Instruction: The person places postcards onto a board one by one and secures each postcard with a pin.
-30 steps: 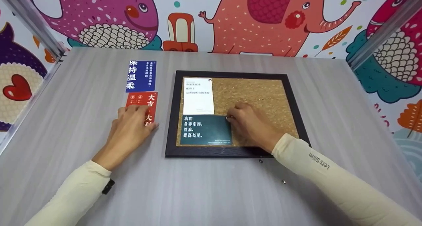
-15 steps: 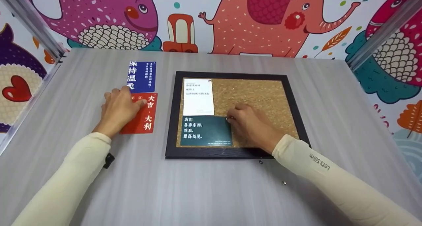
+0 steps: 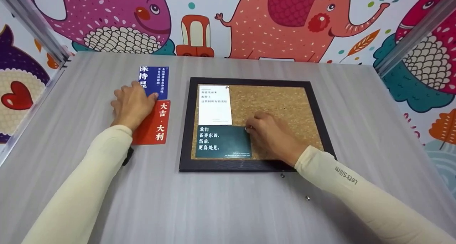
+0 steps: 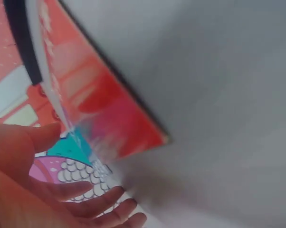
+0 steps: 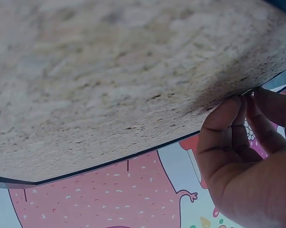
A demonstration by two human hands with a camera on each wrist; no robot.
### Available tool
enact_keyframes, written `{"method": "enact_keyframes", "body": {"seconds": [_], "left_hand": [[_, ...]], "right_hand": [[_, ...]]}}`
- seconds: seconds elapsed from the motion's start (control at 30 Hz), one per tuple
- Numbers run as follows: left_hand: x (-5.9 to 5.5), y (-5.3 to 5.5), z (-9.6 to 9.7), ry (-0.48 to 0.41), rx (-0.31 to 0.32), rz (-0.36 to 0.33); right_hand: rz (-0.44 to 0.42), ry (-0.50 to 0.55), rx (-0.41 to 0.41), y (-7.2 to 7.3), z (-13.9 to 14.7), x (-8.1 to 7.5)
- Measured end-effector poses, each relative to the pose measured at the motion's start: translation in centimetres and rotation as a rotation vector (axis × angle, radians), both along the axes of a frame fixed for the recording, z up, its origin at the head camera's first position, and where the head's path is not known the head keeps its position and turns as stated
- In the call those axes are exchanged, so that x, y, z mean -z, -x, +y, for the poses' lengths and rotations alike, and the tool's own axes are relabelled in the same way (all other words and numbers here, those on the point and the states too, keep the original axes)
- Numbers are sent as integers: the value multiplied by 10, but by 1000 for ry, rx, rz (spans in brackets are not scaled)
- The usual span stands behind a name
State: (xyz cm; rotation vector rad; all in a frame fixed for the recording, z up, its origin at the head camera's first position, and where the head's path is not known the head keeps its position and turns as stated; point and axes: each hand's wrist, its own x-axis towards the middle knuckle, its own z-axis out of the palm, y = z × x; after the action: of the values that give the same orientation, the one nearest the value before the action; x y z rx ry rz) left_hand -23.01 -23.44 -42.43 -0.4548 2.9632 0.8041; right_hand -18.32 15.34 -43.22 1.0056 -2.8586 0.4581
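Observation:
My left hand hovers over or touches the left side of a blue card and a red card; contact cannot be told. Its fingers are loosely spread with nothing between them, as the left wrist view shows beside the red card. With thumb and fingertips my right hand pinches a small shiny thumbtack at the upper right corner of a dark green card. That card lies on a black-framed cork board, directly below a white card.
Two metal thumbtacks lie on the grey wood-grain table in front of the board. A small dark tack shows at the white card's upper right corner. A cartoon-printed wall stands behind.
My left hand has moved up and away from the middle of the red card toward the blue card, uncovering more of the red one. The right hand stays at the green card's corner.

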Motion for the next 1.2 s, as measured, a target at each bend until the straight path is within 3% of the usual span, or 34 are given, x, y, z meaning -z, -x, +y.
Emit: {"method": "enact_keyframes", "body": {"seconds": [0.23, 0.57, 1.07, 1.2], "left_hand": [[-6, 24, 10, 92, -34, 4], [-4, 38, 13, 188, -90, -37], [-1, 50, -6, 3, -171, -122], [-4, 48, -7, -27, -188, -148]], "right_hand": [[47, 44, -15, -1, 3, 1], [66, 53, -20, -1, 4, 1], [52, 53, -25, -2, 1, 0], [59, 50, -23, -1, 0, 1]]}}
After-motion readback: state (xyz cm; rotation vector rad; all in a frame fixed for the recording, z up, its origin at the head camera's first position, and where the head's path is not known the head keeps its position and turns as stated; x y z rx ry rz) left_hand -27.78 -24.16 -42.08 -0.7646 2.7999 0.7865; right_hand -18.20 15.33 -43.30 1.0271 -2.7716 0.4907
